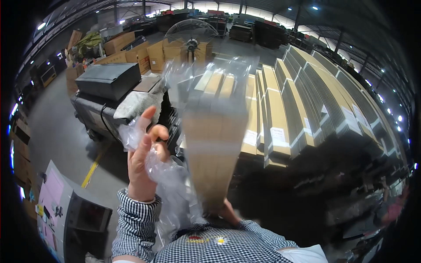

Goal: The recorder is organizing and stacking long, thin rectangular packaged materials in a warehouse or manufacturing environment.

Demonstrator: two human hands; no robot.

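A person's half-curled left hand (144,164) is loosely holding crumpled clear plastic (172,182) beside a long brown package (214,153), which is extending ahead from the body. The right hand (228,213) is showing at its near end, grip too hidden to tell.

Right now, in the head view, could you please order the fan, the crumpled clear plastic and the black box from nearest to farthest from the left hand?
1. Crumpled clear plastic: touching the left hand.
2. Black box: ahead, to the left.
3. Fan: farther back, right of the box.
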